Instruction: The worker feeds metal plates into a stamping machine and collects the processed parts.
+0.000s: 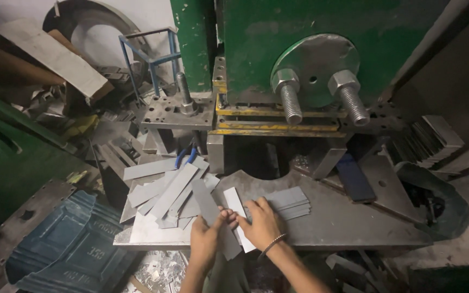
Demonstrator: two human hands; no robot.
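Note:
My left hand (206, 237) and my right hand (262, 222) meet at the front of a grey steel work plate (343, 222). Both grip a light grey metal strip (235, 203) that lies flat and points away from me. A darker strip (209, 203) lies just left of it, under my left fingers. To the left, several loose grey strips (164, 192) lie in a fanned pile. A neat stack of strips (290, 202) sits just right of my right hand. A thin bracelet circles my right wrist.
A green press machine (299, 32) with two large bolts (291, 97) stands behind the plate. Blue-handled pliers (185, 157) lie at the pile's far edge. More stacked strips (430, 141) are at the right. A blue moulded tray (71, 244) and metal scraps (158, 271) lie at lower left.

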